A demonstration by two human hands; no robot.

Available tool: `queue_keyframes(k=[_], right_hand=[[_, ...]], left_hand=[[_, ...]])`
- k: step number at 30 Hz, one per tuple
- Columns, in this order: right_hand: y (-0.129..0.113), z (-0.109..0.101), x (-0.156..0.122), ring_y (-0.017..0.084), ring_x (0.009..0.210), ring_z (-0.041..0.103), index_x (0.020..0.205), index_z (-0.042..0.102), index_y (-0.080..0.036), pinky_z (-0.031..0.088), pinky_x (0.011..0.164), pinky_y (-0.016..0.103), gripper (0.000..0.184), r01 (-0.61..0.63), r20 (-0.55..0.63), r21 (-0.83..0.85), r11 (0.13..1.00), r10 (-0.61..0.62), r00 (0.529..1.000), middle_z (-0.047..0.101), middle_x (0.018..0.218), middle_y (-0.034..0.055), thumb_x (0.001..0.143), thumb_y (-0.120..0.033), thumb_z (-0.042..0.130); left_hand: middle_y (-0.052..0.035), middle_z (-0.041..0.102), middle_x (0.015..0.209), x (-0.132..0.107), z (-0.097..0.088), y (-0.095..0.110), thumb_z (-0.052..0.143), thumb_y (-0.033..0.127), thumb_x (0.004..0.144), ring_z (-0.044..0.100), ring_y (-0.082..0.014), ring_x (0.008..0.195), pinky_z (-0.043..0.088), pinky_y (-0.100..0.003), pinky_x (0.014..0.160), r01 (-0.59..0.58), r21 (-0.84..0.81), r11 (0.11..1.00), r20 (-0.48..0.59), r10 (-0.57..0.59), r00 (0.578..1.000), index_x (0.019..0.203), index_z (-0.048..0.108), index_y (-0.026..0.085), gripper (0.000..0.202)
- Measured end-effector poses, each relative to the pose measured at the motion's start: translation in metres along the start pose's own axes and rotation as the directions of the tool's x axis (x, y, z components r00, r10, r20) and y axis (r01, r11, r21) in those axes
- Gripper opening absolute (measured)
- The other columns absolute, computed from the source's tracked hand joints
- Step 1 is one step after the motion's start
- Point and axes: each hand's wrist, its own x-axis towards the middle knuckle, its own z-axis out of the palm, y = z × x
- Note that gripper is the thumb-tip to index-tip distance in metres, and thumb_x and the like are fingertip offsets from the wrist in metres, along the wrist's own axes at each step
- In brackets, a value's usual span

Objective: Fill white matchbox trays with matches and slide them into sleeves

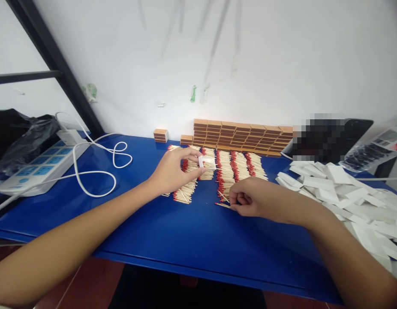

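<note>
A single red-headed wooden match (222, 205) lies left of the nearer right hand (251, 197), long axis roughly sideways, plain end at its bunched-together fingers; whether gripped, I cannot tell. Farther back, over the blue metal-looking desk (172, 231), the left hand (172, 171) pinches a small white rectangular tray (209, 162).

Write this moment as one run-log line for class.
left hand: holds white tray | right hand: at single match | table: match rows | behind: matchboxes stacked | right: white pieces piled
</note>
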Motion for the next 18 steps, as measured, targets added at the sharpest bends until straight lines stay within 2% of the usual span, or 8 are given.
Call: queue_keyframes(k=[6, 10, 13, 15, 18], right_hand=[[-0.004, -0.009, -0.005, 0.012, 0.06, 0.05, 0.08, 0.069, -0.022, 0.036, 0.054, 0.026, 0.006, 0.034, -0.044, 0.109, 0.993, -0.029, 0.999, 0.06, 0.067, -0.0038, 0.084, -0.025, 0.065], [0.001, -0.016, -0.005, 0.012, 0.058, 0.046, 0.079, 0.069, -0.022, 0.034, 0.053, 0.025, 0.011, 0.028, -0.186, 0.135, 0.99, -0.003, 0.983, 0.056, 0.063, -0.0033, 0.084, -0.031, 0.068], [0.004, -0.018, -0.004, 0.012, 0.056, 0.044, 0.079, 0.07, -0.022, 0.032, 0.051, 0.025, 0.011, 0.043, -0.281, 0.118, 0.992, -0.008, 0.96, 0.053, 0.06, -0.0038, 0.085, -0.031, 0.068], [0.003, -0.017, -0.003, 0.012, 0.056, 0.043, 0.08, 0.07, -0.022, 0.032, 0.05, 0.025, 0.01, 0.054, -0.31, 0.116, 0.992, -0.015, 0.951, 0.052, 0.06, -0.004, 0.085, -0.03, 0.068], [0.0, -0.015, -0.002, 0.012, 0.056, 0.044, 0.08, 0.07, -0.022, 0.032, 0.051, 0.025, 0.013, 0.059, -0.312, 0.104, 0.993, -0.024, 0.95, 0.052, 0.061, -0.0041, 0.087, -0.032, 0.068]], left_hand=[[-0.0056, 0.081, 0.106, -0.001, 0.001, -0.002, 0.082, 0.039, 0.085, 0.076, -0.0237, 0.106, 0.056, -0.036, 0.094, -0.011, 0.023, 1.0, 0.004, 0.011, 1.0, 0.109, 0.073, 0.019, 0.033], [-0.0054, 0.081, 0.103, -0.002, 0.0, 0.003, 0.082, 0.039, 0.083, 0.076, -0.0242, 0.098, 0.056, -0.038, 0.089, -0.048, 0.06, 0.997, 0.07, 0.044, 0.997, 0.11, 0.074, 0.02, 0.034], [-0.0052, 0.081, 0.1, -0.004, 0.0, 0.01, 0.082, 0.037, 0.082, 0.075, -0.0245, 0.097, 0.056, -0.04, 0.089, -0.077, 0.03, 0.997, 0.124, 0.073, 0.99, 0.108, 0.074, 0.02, 0.032], [-0.0054, 0.081, 0.099, -0.006, 0.002, 0.015, 0.082, 0.036, 0.082, 0.075, -0.0242, 0.097, 0.057, -0.04, 0.09, -0.042, -0.044, 0.998, 0.162, 0.049, 0.986, 0.108, 0.075, 0.02, 0.032], [-0.0069, 0.08, 0.104, -0.009, 0.004, 0.021, 0.083, 0.035, 0.081, 0.076, -0.0237, 0.1, 0.058, -0.038, 0.093, 0.076, -0.192, 0.978, 0.232, -0.03, 0.972, 0.109, 0.075, 0.019, 0.034]])
